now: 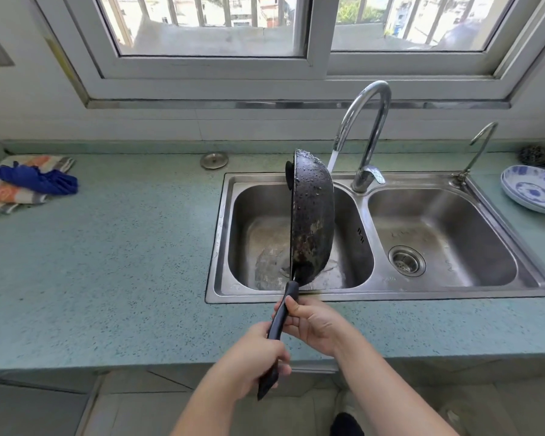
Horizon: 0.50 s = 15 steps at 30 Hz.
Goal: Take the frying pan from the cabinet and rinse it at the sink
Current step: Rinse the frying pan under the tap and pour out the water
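the frying pan (312,215) is black with brown worn patches. the counter (123,262) is pale green with small dark speckles, and the sink (221,234) is silver grey. the cloth (0,196) has orange, white and grey stripes, the glove (38,179) is deep blue, and the plates (532,190) are white with a blue pattern.

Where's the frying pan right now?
In the head view, the frying pan is tipped on edge over the sink's left basin, just left of the running faucet, its handle gripped by the left hand and right hand.

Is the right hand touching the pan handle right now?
Touching. Head view: the right hand curls its fingers round the pan handle, above the left hand.
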### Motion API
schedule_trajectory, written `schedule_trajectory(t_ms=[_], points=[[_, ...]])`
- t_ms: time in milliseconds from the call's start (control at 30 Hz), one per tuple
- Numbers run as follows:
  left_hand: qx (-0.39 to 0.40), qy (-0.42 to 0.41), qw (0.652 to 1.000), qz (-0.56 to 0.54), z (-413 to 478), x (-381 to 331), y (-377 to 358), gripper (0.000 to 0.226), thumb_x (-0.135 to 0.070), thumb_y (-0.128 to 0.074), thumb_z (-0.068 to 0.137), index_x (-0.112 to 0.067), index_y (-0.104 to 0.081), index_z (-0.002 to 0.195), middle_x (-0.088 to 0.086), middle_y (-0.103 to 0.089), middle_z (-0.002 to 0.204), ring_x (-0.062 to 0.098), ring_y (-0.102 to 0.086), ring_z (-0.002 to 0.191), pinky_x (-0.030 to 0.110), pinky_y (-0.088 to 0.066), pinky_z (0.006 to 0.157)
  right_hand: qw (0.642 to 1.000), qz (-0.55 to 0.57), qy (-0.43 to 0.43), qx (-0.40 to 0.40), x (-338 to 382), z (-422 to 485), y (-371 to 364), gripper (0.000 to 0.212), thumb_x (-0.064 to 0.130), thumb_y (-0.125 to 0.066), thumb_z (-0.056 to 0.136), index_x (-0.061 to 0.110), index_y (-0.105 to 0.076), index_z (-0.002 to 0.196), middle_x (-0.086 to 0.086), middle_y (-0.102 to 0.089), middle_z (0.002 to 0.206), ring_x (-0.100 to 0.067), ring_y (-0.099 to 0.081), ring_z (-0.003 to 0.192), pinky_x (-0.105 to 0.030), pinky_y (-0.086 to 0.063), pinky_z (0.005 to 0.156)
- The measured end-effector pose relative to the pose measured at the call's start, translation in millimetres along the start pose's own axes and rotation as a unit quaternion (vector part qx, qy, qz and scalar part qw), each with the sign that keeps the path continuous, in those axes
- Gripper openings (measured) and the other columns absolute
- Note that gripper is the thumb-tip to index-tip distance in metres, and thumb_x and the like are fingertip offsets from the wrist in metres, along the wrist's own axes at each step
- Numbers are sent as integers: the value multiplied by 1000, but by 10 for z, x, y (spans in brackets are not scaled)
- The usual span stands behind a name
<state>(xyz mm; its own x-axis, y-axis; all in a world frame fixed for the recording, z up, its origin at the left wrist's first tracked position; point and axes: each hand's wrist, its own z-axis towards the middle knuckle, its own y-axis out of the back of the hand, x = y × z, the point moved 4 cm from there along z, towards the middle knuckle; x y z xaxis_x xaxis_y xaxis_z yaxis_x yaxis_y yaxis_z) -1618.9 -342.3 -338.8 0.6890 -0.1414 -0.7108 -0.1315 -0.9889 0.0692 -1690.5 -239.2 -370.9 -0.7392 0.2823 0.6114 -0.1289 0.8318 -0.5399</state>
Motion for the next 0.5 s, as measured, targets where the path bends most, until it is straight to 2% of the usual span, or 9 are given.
schedule_trajectory(t_ms=[100, 167, 267, 333, 400, 500], points=[[-153, -69, 981, 100, 73, 58, -92, 22, -5, -52, 81, -16, -53, 101, 0, -51, 67, 18, -49, 60, 28, -37, 53, 1000, -17, 0, -8, 10, 4, -9, 13, 5, -49, 92, -2, -57, 85, -7, -68, 64, -17, -67, 58, -25, -57, 59], [-191, -98, 972, 92, 82, 71, -115, 10, -11, -57, 82, -18, -56, 90, -3, -50, 64, 14, -47, 57, 25, -34, 50, 999, -38, 8, -13, 20, 1, -5, 14, 6, -50, 92, 0, -58, 83, -6, -67, 66, -16, -66, 58, -25, -57, 60], [-196, -130, 970, 64, 92, 88, -100, 15, -20, -68, 81, -25, -55, 75, -6, -50, 57, 10, -47, 52, 23, -37, 49, 996, -80, 20, -30, 6, 16, 0, 13, 7, -51, 92, 2, -57, 82, -7, -63, 70, -15, -64, 60, -25, -56, 64], [-180, -129, 975, 5, 100, 129, -115, 13, -14, -70, 80, -22, -59, 78, -4, -49, 52, 12, -49, 44, 23, -40, 47, 992, -116, 30, -50, -5, 22, 7, 9, 8, -53, 92, 3, -55, 85, -8, -61, 75, -16, -63, 63, -24, -55, 63], [-167, -126, 977, -35, 116, 185, -139, 15, -3, -66, 81, -15, -59, 78, -1, -45, 43, 10, -44, 30, 18, -36, 36, 985, -149, 42, -70, -17, 19, 25, 7, 9, -56, 91, 3, -54, 87, -9, -58, 76, -16, -61, 65, -22, -55, 61], [-158, -117, 978, -65, 153, 244, -192, 17, 4, -60, 83, -11, -57, 76, 0, -41, 35, 9, -38, 24, 18, -33, 32, 976, -186, 60, -91, -25, 14, 47, 8, 7, -57, 89, 5, -51, 84, -5, -52, 71, -13, -55, 61, -20, -54, 60]])
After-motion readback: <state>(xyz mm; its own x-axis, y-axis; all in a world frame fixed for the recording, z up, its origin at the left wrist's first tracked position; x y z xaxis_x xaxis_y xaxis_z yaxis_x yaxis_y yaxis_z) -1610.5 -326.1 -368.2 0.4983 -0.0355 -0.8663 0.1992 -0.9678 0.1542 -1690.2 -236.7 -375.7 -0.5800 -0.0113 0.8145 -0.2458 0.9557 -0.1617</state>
